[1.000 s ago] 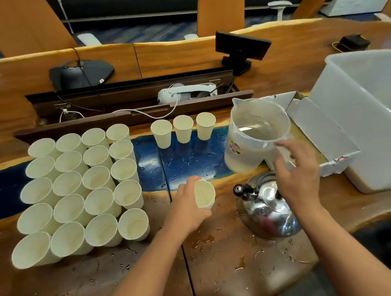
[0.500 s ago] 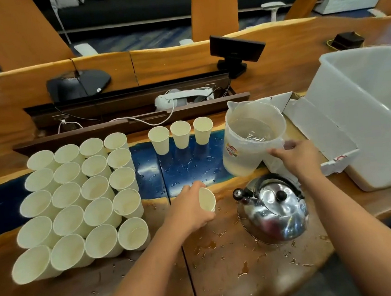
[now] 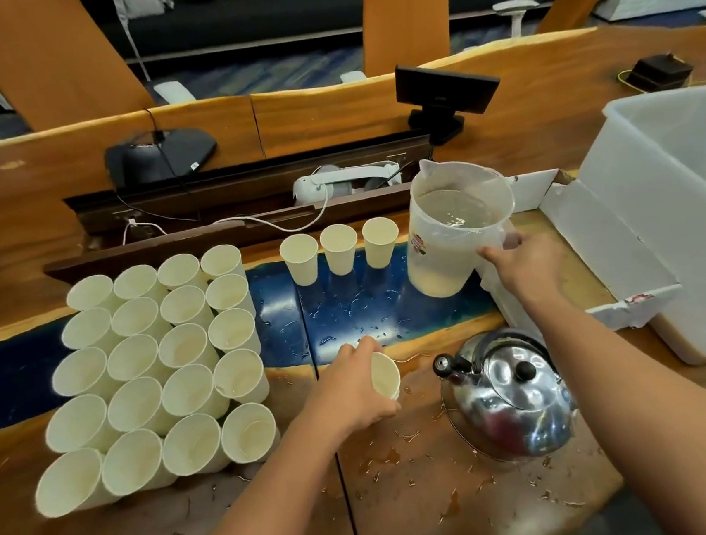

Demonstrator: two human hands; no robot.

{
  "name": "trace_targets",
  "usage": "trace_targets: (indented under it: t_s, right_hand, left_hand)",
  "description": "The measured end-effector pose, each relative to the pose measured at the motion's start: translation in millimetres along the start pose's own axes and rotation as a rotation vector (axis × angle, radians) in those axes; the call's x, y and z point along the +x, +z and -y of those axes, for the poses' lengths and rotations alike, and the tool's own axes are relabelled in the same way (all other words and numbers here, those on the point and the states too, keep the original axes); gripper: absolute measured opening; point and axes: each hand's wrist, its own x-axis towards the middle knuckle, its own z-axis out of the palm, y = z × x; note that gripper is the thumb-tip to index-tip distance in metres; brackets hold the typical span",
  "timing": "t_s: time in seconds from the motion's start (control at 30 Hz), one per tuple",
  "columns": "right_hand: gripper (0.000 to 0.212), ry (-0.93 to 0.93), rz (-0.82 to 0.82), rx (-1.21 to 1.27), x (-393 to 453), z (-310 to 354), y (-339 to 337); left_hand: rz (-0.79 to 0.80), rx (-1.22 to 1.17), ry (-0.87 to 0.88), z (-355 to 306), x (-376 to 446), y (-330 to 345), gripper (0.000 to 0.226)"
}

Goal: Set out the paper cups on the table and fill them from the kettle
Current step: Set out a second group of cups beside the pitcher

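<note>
My left hand (image 3: pixel 356 385) grips a white paper cup (image 3: pixel 385 377) standing on the wet wooden table (image 3: pixel 431 514), just left of the steel kettle (image 3: pixel 508 394). The kettle sits lidded, spout pointing left. My right hand (image 3: pixel 525 265) holds the handle of a clear plastic jug (image 3: pixel 455 227) part full of water, beyond the kettle. Three cups (image 3: pixel 339 249) stand in a row left of the jug. Several cups (image 3: pixel 158 363) are packed in a block at the left.
A large translucent plastic tub (image 3: pixel 690 209) and an open white cardboard box (image 3: pixel 598 239) sit at the right. A dark cable tray (image 3: pixel 228 201) with a white device and cords runs along the back. Water drops lie on the tabletop.
My right hand moved up from above the kettle to the jug's handle. My left hand stayed on its cup, and the camera tilted slightly.
</note>
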Motion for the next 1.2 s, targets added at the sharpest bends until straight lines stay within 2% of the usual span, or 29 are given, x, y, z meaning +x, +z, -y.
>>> trace_targets:
  t_s: [0.07,0.2,0.27,0.37,0.43,0.53,0.63,0.7,0.8,0.87,0.93,1.03,1.2]
  right_hand:
    - [0.05,-0.018,0.011,-0.006,2,-3,4]
    - [0.089,-0.026,0.046,0.007,-20,-18,-2]
    - [0.081,-0.076,0.053,0.001,-43,-30,-6]
    - [0.046,-0.225,0.041,0.022,-69,-30,-4]
    - [0.025,-0.255,0.023,0.064,-70,-17,-1]
    - [0.007,-0.32,0.069,0.065,-66,5,5]
    - [0.008,-0.353,0.245,0.015,-62,27,28]
    - [0.029,-0.384,0.365,-0.103,-53,42,54]
    - [0.06,-0.386,0.473,-0.284,-31,62,97]
    - [0.071,-0.338,0.511,-0.352,-14,69,122]
    - [0.07,-0.295,0.511,-0.416,3,72,144]
    - [0.056,-0.276,0.515,-0.443,22,71,164]
    - [0.028,-0.347,0.508,-0.53,36,65,183]
  left_hand:
    - [0.017,-0.011,-0.002,1,1,-1,0.079]
    - [0.045,-0.069,-0.006,4,2,-5,0.08]
    - [0.017,-0.136,-0.013,4,6,-10,0.081]
    - [-0.136,-0.287,-0.019,2,16,-25,0.068]
    - [-0.231,-0.348,-0.034,0,27,-37,0.057]
    - [-0.31,-0.41,-0.065,3,46,-50,0.047]
    - [-0.393,-0.521,-0.146,13,69,-59,0.04]
    - [-0.43,-0.613,-0.25,24,90,-62,0.045]
    - [-0.432,-0.783,-0.405,46,119,-62,0.064]
    - [-0.407,-0.844,-0.457,60,135,-59,0.076]
    - [-0.377,-0.918,-0.468,67,145,-58,0.084]
    - [-0.334,-1.022,-0.481,71,155,-58,0.088]
    - [-0.313,-1.041,-0.47,79,174,-62,0.086]
